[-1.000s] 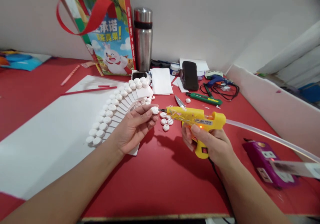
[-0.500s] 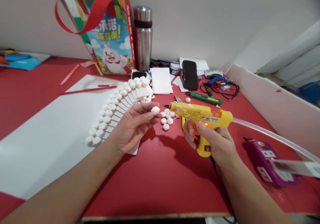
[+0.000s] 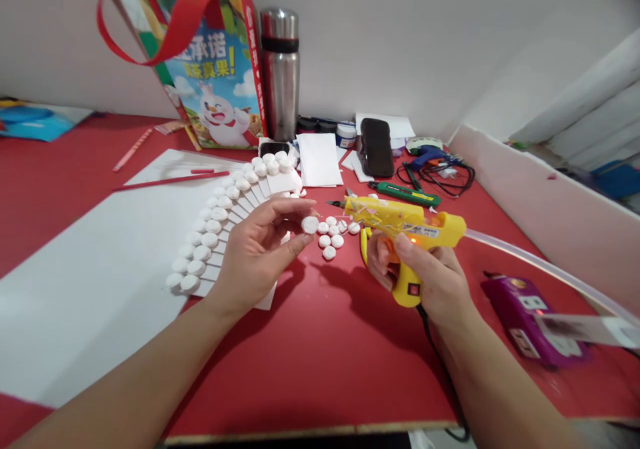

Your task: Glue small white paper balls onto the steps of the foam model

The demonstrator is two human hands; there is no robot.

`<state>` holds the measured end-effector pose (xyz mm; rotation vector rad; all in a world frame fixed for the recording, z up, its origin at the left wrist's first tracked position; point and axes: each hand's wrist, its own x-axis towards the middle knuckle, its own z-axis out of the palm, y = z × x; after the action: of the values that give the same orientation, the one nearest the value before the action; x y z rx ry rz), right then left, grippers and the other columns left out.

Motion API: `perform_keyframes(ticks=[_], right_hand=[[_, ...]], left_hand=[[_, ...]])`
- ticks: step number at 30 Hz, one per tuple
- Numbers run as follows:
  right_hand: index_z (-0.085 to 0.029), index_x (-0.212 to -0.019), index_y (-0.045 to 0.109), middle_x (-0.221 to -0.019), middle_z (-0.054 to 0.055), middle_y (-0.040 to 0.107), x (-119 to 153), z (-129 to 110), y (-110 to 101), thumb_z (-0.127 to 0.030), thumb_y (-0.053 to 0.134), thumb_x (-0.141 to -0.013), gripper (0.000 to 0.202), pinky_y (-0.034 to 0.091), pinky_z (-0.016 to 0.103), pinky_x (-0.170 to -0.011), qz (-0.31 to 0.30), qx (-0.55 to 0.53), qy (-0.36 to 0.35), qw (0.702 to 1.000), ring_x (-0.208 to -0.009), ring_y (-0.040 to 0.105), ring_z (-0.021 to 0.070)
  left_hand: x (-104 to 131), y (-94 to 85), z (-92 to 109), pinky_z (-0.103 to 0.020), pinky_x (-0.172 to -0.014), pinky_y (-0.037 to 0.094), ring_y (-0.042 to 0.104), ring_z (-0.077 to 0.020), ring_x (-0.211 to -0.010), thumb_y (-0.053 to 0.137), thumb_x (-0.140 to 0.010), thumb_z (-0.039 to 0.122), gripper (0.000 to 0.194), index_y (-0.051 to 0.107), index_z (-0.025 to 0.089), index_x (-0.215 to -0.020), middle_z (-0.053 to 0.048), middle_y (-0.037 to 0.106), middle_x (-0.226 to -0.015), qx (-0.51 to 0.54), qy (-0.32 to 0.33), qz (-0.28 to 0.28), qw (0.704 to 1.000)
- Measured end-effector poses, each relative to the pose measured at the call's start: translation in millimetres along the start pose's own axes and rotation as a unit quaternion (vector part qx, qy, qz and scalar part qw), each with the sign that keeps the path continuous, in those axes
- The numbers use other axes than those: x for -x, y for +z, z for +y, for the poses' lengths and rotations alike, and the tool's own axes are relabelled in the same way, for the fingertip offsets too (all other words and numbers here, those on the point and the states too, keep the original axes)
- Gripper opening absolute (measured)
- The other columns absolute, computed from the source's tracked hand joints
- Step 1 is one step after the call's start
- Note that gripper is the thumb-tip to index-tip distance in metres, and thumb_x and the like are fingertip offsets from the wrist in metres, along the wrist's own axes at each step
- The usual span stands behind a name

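Note:
Between thumb and fingers, my left hand (image 3: 260, 249) pinches a small white disc (image 3: 310, 225), its round face turned toward the glue gun. My right hand (image 3: 425, 269) is wrapped round the grip of a yellow hot glue gun (image 3: 385, 215); a clear glue stick (image 3: 530, 262) trails from its back. The nozzle points left, a short way from the disc and apart from it. Several loose white discs (image 3: 329, 241) lie on the red table under the nozzle. Left of my left hand, a curved fan of white card strips (image 3: 243, 212) carries double rows of white discs (image 3: 205, 239).
Behind stand a picture bag (image 3: 220, 82), a steel flask (image 3: 280, 75) and small jars (image 3: 345, 135). A black phone (image 3: 376, 147), white paper slips (image 3: 319, 161) and a green cutter (image 3: 407, 194) lie nearby. A purple power strip (image 3: 533, 322) is at right; a large white sheet (image 3: 90, 289) at left.
My left fingers have turned the white disc, so its flat face now shows, and the thumb has shifted lower. The glue gun stays in my right hand, barely moved. The view has shifted slightly.

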<state>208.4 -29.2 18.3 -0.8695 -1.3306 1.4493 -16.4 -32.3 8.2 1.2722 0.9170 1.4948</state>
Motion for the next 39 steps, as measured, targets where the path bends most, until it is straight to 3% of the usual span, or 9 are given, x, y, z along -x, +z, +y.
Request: perform_keyframes(ticks=[7, 12, 18, 22, 28, 39], right_hand=[[-0.019, -0.07, 0.065, -0.063, 0.002, 0.055, 0, -3, 1, -0.047, 0.07, -0.09, 0.035, 0.032, 0.031, -0.046, 0.013, 0.013, 0.016, 1.0, -0.047, 0.047, 0.0126], [-0.018, -0.07, 0.065, -0.064, 0.002, 0.055, 1, -4, 0, -0.049, 0.071, -0.088, 0.036, 0.032, 0.031, -0.047, -0.008, 0.015, 0.027, 0.999, -0.048, 0.047, 0.0131], [-0.017, -0.074, 0.069, -0.069, 0.003, 0.06, 3, -3, 1, -0.052, 0.072, -0.088, 0.038, 0.036, 0.03, -0.049, -0.021, 0.019, 0.04, 0.999, -0.051, 0.051, 0.013], [-0.017, -0.086, 0.073, -0.081, 0.006, 0.068, 1, -1, 0, -0.049, 0.072, -0.088, 0.032, 0.037, 0.029, -0.048, -0.045, 0.019, 0.028, 0.998, -0.054, 0.054, 0.0125], [-0.017, -0.073, 0.065, -0.066, 0.002, 0.057, 2, 2, 0, -0.051, 0.07, -0.089, 0.038, 0.034, 0.028, -0.047, -0.025, 0.042, 0.033, 0.998, -0.05, 0.049, 0.0119], [-0.02, -0.066, 0.057, -0.057, 0.0, 0.052, 3, 4, 0, -0.052, 0.066, -0.092, 0.043, 0.032, 0.031, -0.049, -0.054, 0.066, 0.045, 0.995, -0.05, 0.046, 0.013]], left_hand=[[0, 0.1, -2, -0.026, -0.094, 0.053, 0.067, -0.0173, -0.104, 0.083, -0.079, 0.016, 0.027, 0.078, 0.02, -0.105, -0.007, 0.072, -0.116, 0.026, -0.031, 0.016, 0.999], [-3, -0.7, -7, -0.031, -0.095, 0.057, 0.073, -0.0186, -0.099, 0.084, -0.079, 0.018, 0.023, 0.079, 0.02, -0.101, -0.006, 0.071, -0.117, 0.095, -0.086, 0.016, 0.992], [-8, -3.0, -11, -0.022, -0.088, 0.056, 0.069, -0.0112, -0.091, 0.084, -0.079, 0.017, 0.025, 0.082, 0.021, -0.104, -0.006, 0.07, -0.126, 0.135, -0.12, 0.022, 0.983], [-10, -2.5, -10, -0.018, -0.081, 0.054, 0.064, -0.0074, -0.081, 0.081, -0.081, 0.015, 0.023, 0.081, 0.018, -0.104, -0.006, 0.073, -0.116, 0.174, -0.155, 0.008, 0.973], [-10, -3.2, -9, -0.018, -0.076, 0.054, 0.063, -0.0073, -0.075, 0.083, -0.08, 0.016, 0.017, 0.078, 0.016, -0.097, -0.004, 0.073, -0.097, 0.227, -0.178, 0.008, 0.957], [-11, -4.1, -12, -0.019, -0.078, 0.054, 0.063, -0.0084, -0.075, 0.083, -0.081, 0.021, 0.02, 0.08, 0.014, -0.1, -0.005, 0.072, -0.092, 0.232, -0.183, -0.006, 0.955]])
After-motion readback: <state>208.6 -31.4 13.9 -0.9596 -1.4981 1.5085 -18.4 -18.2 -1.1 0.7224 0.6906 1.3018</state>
